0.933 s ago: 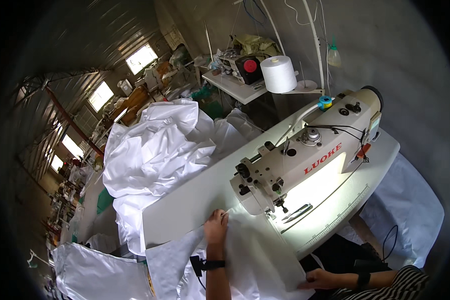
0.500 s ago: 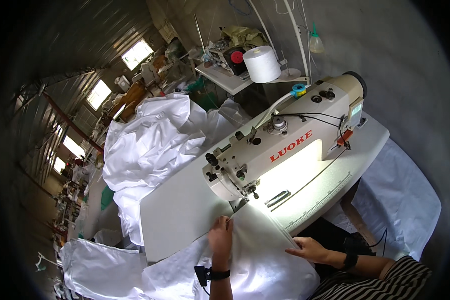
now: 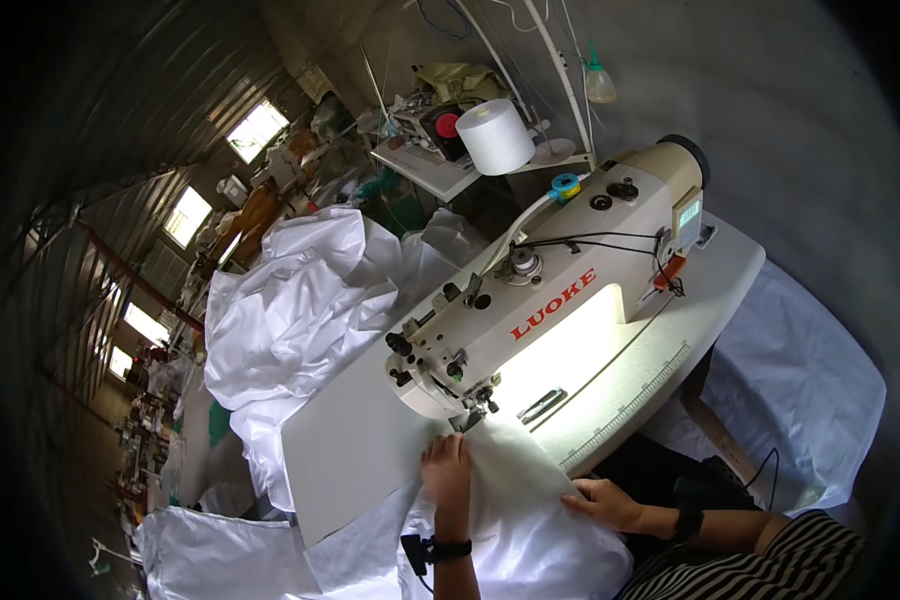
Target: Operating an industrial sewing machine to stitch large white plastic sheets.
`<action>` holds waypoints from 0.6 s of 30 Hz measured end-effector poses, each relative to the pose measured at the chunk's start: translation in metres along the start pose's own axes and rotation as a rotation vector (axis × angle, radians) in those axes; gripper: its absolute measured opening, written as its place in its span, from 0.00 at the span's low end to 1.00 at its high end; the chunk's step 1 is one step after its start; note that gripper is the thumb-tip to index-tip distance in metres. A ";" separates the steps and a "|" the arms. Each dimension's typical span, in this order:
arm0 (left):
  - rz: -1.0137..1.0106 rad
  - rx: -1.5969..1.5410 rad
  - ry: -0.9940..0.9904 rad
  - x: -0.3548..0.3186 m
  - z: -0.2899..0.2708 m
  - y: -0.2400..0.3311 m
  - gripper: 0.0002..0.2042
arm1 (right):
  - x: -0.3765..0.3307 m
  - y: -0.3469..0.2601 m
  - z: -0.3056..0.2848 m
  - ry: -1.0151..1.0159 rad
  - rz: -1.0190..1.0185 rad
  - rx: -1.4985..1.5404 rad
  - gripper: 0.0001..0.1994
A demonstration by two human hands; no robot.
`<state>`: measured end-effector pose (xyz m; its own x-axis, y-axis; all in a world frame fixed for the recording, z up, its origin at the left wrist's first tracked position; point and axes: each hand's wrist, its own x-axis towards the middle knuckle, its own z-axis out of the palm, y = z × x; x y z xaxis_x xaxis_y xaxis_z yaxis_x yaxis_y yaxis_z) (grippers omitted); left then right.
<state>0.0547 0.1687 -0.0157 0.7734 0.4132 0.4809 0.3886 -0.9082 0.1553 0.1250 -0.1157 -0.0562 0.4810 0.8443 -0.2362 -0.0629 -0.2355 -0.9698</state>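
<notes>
A white sewing machine [image 3: 560,290] stands ahead of me, its lamp lighting the bed. White fabric [image 3: 515,500] runs from under the presser foot [image 3: 467,420] down toward my lap. Just below the foot, my left hand [image 3: 446,470] is closed on the fabric's left edge, fingers bent. My right hand [image 3: 605,503] pinches the right edge between thumb and fingers, lower and to the right. Thread snips [image 3: 542,404] lie on the machine bed, right of the needle area.
A large heap of white fabric [image 3: 290,290] lies behind the table's left side. More white cloth [image 3: 220,555] hangs at lower left, and a white sheet [image 3: 800,380] at right. A thread cone [image 3: 495,137] stands behind the machine. Another worktable [image 3: 425,168] is farther back.
My left hand has come closer to the presser foot along with the fabric's edge. My right hand keeps its pinch on the fabric. The view has shifted slightly, so the machine appears farther left.
</notes>
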 end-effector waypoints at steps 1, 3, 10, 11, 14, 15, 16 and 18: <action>0.049 0.064 0.003 -0.002 -0.003 0.001 0.04 | -0.002 -0.007 0.000 0.009 -0.017 0.019 0.20; 0.104 0.125 0.037 -0.001 -0.009 0.004 0.03 | -0.002 -0.005 0.003 0.013 -0.032 0.041 0.19; 0.216 0.209 -0.150 0.021 -0.010 0.038 0.05 | -0.007 -0.009 0.006 0.086 -0.096 -0.027 0.19; 0.249 0.148 -0.104 0.020 0.001 0.034 0.05 | -0.009 -0.011 0.007 0.137 -0.164 -0.063 0.20; 0.352 0.006 -0.146 0.026 0.005 0.040 0.05 | -0.012 -0.016 0.009 0.201 -0.304 -0.266 0.23; 0.354 0.002 -0.147 0.031 0.004 0.043 0.05 | -0.013 -0.020 0.007 0.204 -0.301 -0.267 0.23; 0.261 0.037 -0.308 0.040 -0.007 0.054 0.06 | -0.014 -0.029 0.004 0.162 -0.278 -0.369 0.25; 0.164 0.072 -0.464 0.042 -0.010 0.060 0.06 | -0.019 -0.045 0.001 0.115 -0.257 -0.474 0.27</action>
<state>0.1050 0.1311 0.0226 0.9623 0.2661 0.0567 0.2640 -0.9636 0.0418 0.1182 -0.1208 -0.0081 0.5226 0.8517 0.0386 0.4573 -0.2419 -0.8558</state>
